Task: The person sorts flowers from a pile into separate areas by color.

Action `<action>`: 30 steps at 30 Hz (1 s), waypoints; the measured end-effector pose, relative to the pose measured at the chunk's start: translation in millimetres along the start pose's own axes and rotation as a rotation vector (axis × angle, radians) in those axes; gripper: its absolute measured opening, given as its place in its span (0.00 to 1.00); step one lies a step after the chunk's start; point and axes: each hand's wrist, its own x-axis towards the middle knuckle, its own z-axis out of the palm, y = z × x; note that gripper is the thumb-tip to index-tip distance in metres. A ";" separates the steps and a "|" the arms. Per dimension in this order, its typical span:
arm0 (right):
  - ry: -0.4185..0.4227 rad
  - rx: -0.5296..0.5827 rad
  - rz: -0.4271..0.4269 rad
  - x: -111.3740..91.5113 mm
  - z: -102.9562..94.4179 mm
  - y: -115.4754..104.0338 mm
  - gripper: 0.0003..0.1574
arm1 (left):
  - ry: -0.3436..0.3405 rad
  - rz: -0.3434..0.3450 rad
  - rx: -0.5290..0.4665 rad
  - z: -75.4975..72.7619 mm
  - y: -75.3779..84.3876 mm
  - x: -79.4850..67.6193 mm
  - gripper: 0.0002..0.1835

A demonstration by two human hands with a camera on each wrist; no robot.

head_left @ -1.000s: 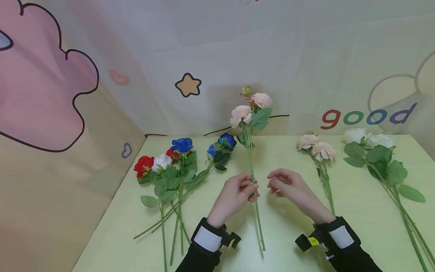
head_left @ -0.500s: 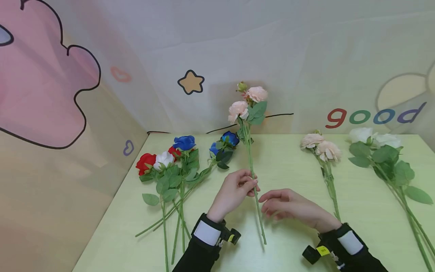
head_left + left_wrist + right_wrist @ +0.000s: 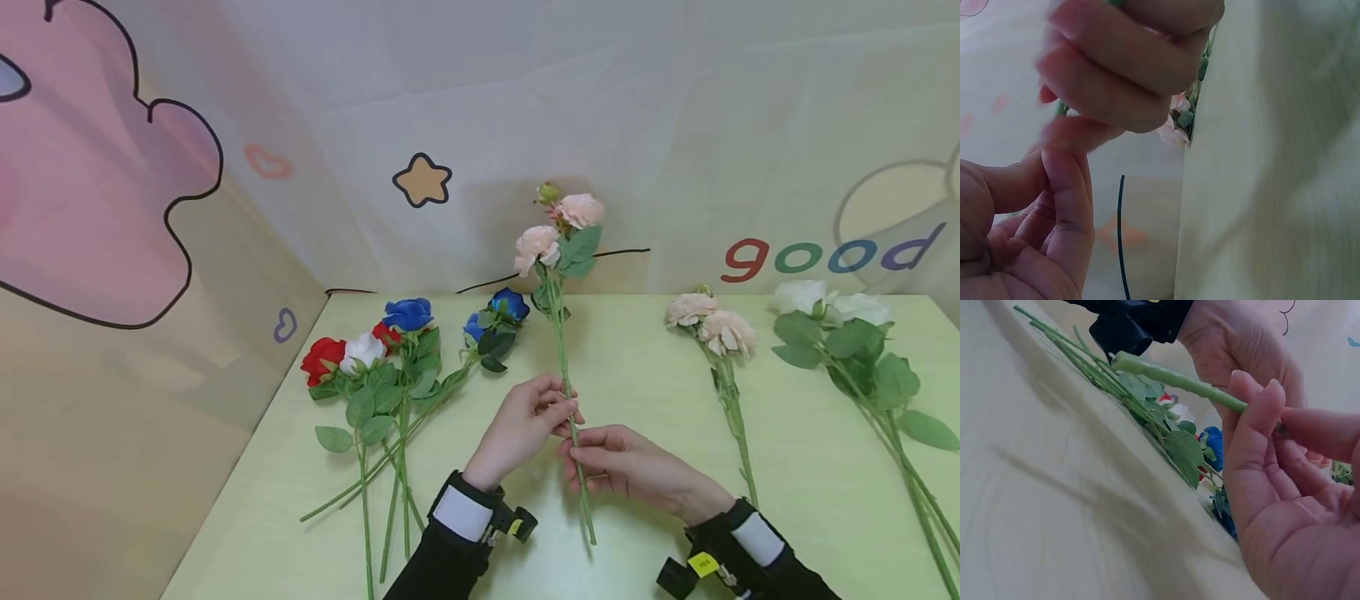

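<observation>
A pink peony-like flower [image 3: 538, 246] with two blooms, a green bud and a long green stem stands nearly upright over the middle of the table. My left hand [image 3: 517, 429] pinches its stem about halfway down. Just below, my right hand [image 3: 641, 468] holds the same stem between thumb and fingers. The stem's cut lower end [image 3: 1169, 376] juts out past the right hand's fingertips in the right wrist view. In the left wrist view, the fingers of both hands overlap and hide most of the stem.
Red, white and blue roses [image 3: 362, 353] with crossed stems lie on the table's left. Blue flowers [image 3: 510, 305] lie just left of the held one. On the right are paler pink flowers [image 3: 726, 333] and white roses [image 3: 862, 310]. A printed cloth [image 3: 525, 100] hangs behind.
My right hand has come down and in from the right and now grips the lower stem. My left hand has kept its pinch; the blooms have swayed slightly left, then right.
</observation>
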 end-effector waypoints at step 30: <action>0.469 -0.431 0.094 -62.0 -13.0 -31.4 0.15 | 0.062 -0.010 0.406 -13.6 9.7 -9.4 0.18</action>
